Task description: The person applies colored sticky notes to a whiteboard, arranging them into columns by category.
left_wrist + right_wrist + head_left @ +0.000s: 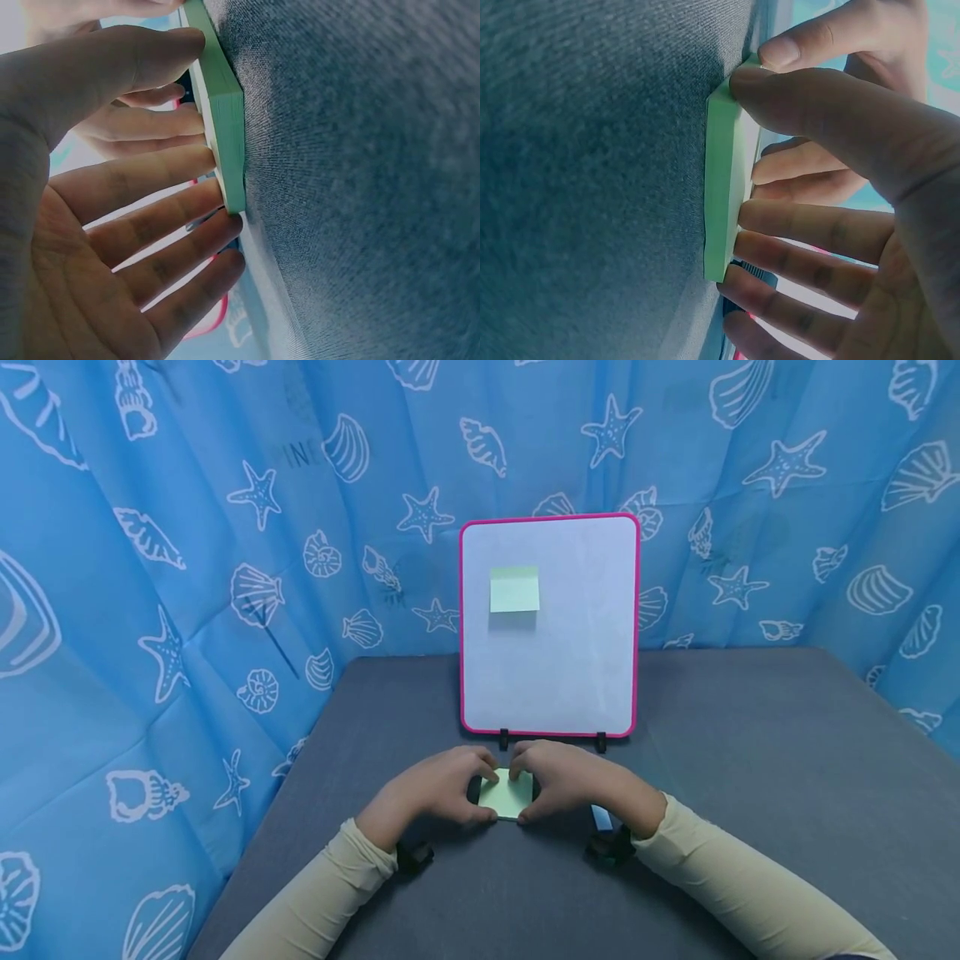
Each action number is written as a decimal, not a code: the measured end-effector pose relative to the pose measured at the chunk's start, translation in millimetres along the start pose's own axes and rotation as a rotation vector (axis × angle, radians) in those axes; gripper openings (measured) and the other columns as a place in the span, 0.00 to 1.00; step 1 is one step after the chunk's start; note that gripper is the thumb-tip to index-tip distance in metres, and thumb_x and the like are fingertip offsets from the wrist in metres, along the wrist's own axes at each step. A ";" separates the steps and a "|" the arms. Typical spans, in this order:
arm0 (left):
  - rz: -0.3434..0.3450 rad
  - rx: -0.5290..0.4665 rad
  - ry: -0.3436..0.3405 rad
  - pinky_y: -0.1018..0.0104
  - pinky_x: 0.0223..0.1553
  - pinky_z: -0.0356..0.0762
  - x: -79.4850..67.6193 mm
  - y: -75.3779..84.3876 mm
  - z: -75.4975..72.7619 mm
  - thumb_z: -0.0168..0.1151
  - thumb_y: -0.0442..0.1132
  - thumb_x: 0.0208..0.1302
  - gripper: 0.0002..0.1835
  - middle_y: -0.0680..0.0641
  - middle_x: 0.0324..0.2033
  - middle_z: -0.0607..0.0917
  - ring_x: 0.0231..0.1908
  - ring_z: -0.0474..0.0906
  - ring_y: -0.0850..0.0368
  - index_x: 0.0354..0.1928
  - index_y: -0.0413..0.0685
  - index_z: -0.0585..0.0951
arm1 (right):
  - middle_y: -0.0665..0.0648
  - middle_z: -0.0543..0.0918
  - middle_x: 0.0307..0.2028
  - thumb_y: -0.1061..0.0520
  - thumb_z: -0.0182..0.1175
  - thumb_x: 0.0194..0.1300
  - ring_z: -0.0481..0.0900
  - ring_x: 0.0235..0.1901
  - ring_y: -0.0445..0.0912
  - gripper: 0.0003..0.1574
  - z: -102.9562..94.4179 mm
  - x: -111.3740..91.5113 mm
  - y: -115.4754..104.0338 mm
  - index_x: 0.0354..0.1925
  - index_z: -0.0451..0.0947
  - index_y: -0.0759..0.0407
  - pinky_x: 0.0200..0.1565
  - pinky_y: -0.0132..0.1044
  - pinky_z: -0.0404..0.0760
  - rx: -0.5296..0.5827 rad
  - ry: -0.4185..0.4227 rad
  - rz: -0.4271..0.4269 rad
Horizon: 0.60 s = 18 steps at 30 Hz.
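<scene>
Ahead of you hung a creased blue curtain (97,714), shell-printed, beyond a grey, woven-looking worktop (750,760). The smooth white board (577,643) stood there, round-cornered and pink-rimmed. Your left hand (442,785) and right hand (567,779) held a squarish green pad (506,795) on the worktop before it, thumbs near, other fingers spread around its sides. That thick paper block showed no lifted sheet, so any further peeling seemed left to do. One pale note (514,590) was already on the board, its lower edge standing off.

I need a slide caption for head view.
Left hand and right hand touch a green sticky-note pad before a whiteboard.
</scene>
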<state>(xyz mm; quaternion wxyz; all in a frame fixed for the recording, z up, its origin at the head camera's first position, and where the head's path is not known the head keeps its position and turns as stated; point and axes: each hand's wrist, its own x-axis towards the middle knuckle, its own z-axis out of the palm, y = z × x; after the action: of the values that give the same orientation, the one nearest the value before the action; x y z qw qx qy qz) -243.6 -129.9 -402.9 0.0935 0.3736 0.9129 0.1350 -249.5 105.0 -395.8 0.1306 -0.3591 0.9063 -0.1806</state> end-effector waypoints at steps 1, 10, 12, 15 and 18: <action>0.001 0.000 0.001 0.56 0.62 0.81 -0.3 0.1 0.1 0.75 0.55 0.65 0.28 0.47 0.62 0.83 0.60 0.80 0.55 0.60 0.45 0.87 | 0.49 0.83 0.53 0.43 0.83 0.54 0.79 0.43 0.43 0.32 -0.1 0.2 -0.1 0.54 0.88 0.54 0.43 0.34 0.84 -0.001 -0.005 -0.003; 0.021 0.001 0.000 0.59 0.59 0.82 -1.9 1.3 5.4 0.75 0.55 0.64 0.28 0.47 0.59 0.84 0.57 0.81 0.55 0.59 0.44 0.88 | 0.49 0.83 0.50 0.43 0.82 0.55 0.79 0.41 0.43 0.31 4.0 -5.3 -0.2 0.53 0.88 0.55 0.42 0.33 0.82 -0.018 -0.014 -0.031; 0.027 -0.004 0.003 0.60 0.58 0.83 -1.3 0.8 5.0 0.75 0.54 0.64 0.27 0.47 0.59 0.84 0.56 0.81 0.55 0.58 0.44 0.88 | 0.49 0.83 0.49 0.42 0.82 0.55 0.79 0.40 0.43 0.31 3.1 -5.6 -0.6 0.53 0.89 0.55 0.41 0.33 0.81 -0.034 -0.011 -0.036; 0.022 -0.012 0.010 0.60 0.57 0.83 -0.6 0.6 2.3 0.75 0.53 0.64 0.26 0.47 0.58 0.84 0.54 0.81 0.56 0.58 0.44 0.88 | 0.49 0.83 0.47 0.40 0.81 0.55 0.79 0.39 0.43 0.32 0.0 -4.5 -1.5 0.53 0.89 0.54 0.40 0.33 0.81 -0.049 -0.010 -0.034; 0.010 -0.018 0.009 0.59 0.58 0.83 -0.5 0.6 0.3 0.75 0.53 0.65 0.26 0.47 0.58 0.84 0.55 0.81 0.55 0.58 0.44 0.88 | 0.49 0.83 0.47 0.39 0.81 0.56 0.78 0.39 0.43 0.32 -2.0 -2.9 -1.9 0.53 0.89 0.54 0.40 0.34 0.81 -0.051 -0.015 -0.030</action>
<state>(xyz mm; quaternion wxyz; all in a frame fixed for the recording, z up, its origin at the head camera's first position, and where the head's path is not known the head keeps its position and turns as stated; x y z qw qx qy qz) -242.8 -129.7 -402.9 0.0921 0.3766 0.9102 0.1456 -247.0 106.2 -392.8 0.1256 -0.3771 0.9041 -0.1566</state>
